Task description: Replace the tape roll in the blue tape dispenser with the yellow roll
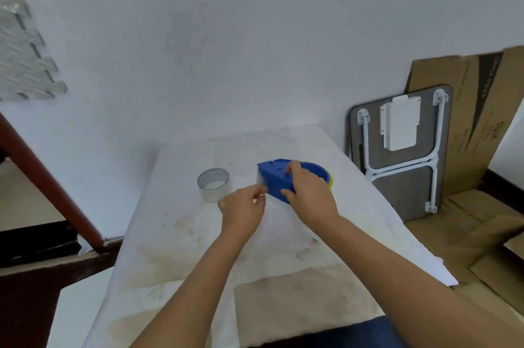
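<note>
The blue tape dispenser [279, 178] lies on the white-covered table [198, 234], past its middle. My right hand [307, 188] grips the dispenser from above and the side. A sliver of the yellow roll [330, 181] shows at the dispenser's right end, mostly hidden by my hand and the blue body. My left hand [243, 207] pinches a strip of tape end [261, 181] at the dispenser's left tip. A clear tape roll [213, 184] stands upright on the table to the left, apart from both hands.
A folded small table [402, 149] and flattened cardboard [476, 120] lean against the wall at the right. A dark red-brown wooden rail [48, 183] runs along the left. The cloth carries stains and small scraps [303, 254] near the front.
</note>
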The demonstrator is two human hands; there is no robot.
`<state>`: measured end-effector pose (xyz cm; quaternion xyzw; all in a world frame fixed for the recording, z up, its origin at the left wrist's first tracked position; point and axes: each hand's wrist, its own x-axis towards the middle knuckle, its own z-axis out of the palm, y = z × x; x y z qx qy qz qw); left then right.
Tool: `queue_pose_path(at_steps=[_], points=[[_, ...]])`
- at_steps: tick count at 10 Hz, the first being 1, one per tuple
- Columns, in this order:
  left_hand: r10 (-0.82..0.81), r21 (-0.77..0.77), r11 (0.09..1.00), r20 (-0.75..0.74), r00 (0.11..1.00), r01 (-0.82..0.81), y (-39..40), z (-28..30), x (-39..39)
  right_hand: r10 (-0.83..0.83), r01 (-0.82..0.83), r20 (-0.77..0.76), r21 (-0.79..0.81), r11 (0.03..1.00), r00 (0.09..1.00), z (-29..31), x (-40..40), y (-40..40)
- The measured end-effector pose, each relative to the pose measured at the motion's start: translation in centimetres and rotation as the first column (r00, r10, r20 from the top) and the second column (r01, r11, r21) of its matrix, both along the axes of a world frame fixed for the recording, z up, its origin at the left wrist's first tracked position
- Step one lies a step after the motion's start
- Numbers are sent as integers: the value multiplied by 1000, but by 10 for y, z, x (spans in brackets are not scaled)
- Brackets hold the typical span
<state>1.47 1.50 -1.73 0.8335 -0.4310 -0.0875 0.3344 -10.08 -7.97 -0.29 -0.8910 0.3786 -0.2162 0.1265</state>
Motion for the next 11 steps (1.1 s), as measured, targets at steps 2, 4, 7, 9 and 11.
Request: queue_pose_path(at_steps=[2, 4, 7, 9, 11], points=[[-125, 240, 958, -145, 982, 157, -3, -12, 17, 46, -48, -95, -19, 999, 994, -17, 26, -21], [-89, 234, 962, -211, 974, 138, -4, -12, 47, 21, -23, -129, -17, 1000, 991, -28, 43, -40], [-53, 222, 969, -221, 974, 103, -8, -15, 67, 10, -48, -253, -141, 989, 967, -41, 58, -59], [-56, 225, 969, -217, 975, 105, -11, -13, 64, -30, -12, -250, -163, 987, 968, -35, 54, -60], [-51, 210, 973, -209, 977, 96, -7, -8, 56, -73, 38, -185, -184, 982, 980, -19, 37, -55]])
